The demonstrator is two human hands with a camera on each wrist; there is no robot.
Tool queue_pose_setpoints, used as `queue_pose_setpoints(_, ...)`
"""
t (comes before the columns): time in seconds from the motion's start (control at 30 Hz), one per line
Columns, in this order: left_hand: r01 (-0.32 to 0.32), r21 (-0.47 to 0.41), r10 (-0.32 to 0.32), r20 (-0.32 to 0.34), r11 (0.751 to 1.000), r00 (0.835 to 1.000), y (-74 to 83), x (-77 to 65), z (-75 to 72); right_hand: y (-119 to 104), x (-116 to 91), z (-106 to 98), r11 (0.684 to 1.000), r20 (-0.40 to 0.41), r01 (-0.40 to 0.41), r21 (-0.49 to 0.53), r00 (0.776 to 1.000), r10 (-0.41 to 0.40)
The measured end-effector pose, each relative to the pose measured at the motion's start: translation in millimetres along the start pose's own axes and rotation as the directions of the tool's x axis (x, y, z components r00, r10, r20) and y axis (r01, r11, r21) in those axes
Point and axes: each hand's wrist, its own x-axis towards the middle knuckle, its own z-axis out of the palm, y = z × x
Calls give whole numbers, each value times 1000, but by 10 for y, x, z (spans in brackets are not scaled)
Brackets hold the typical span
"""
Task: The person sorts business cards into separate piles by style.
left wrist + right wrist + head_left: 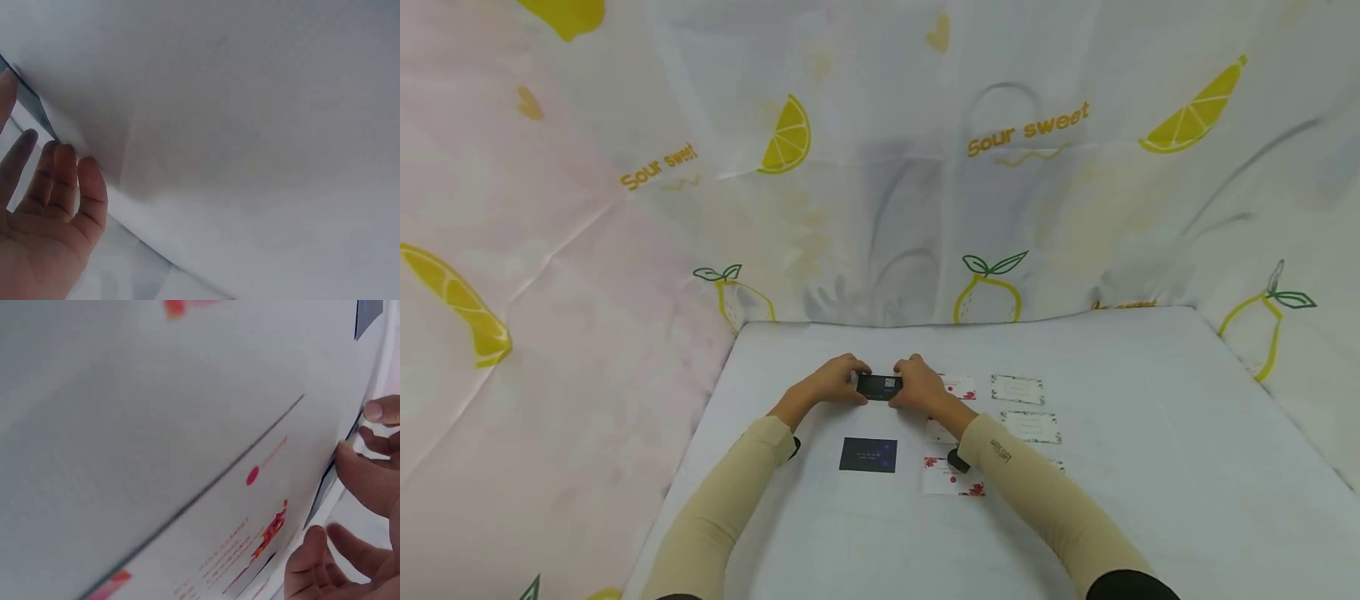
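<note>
A black card (878, 387) with a small white square code and faint print lies toward the far part of the table, between two hands. The left hand (837, 380) holds its left end, thumb on the near side and fingers on the far side. At its other end the right hand (922, 385) grips it the same way. From the left wrist, only a dark strip of the card shows beside the fingers (91, 187). A thumb (359, 475) presses at the dark card edge in the right wrist view. Nearer the body lies a dark blue card (868, 455).
White cards with red flowers, such as the near one (951, 477), form a column partly under the right arm. Farther right are white cards with green leafy borders (1018, 389), one mostly hidden by the sleeve (1045, 492). A lemon-print cloth (887, 208) hangs behind the white table (1187, 467).
</note>
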Motion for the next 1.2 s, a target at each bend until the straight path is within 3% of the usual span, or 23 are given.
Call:
queue_pose_setpoints(0.23, 23, -31, -24, -52, 999, 998, -61, -134, -62, 50, -157, -89, 998, -73, 47, -37, 996, -49)
queue_pose_setpoints(0.37, 33, 58, -28, -91, 998, 995, -77, -269, -41, 118, -320, -144, 979, -83, 133, -152, 986, -147)
queue_pose_setpoints(0.57, 74, 184, -46, -154, 980, 987, 12, -500, 3, 262, -562, -152, 923, -41, 254, -290, 960, -277)
queue_pose_setpoints(0.73, 72, 264, -17, -204, 962, 979, 79, -642, 31, 307, -725, -133, 906, -45, 286, -312, 948, -315)
queue_pose_setpoints(0.93, 61, 342, 3, -183, 938, 983, 58, -761, 130, 270, -881, -74, 904, -9, 316, -289, 943, -332)
queue_pose_setpoints(1.2, 30, 381, 35, -164, 924, 986, 93, -906, 142, 194, -986, -86, 908, 14, 337, -248, 939, -345)
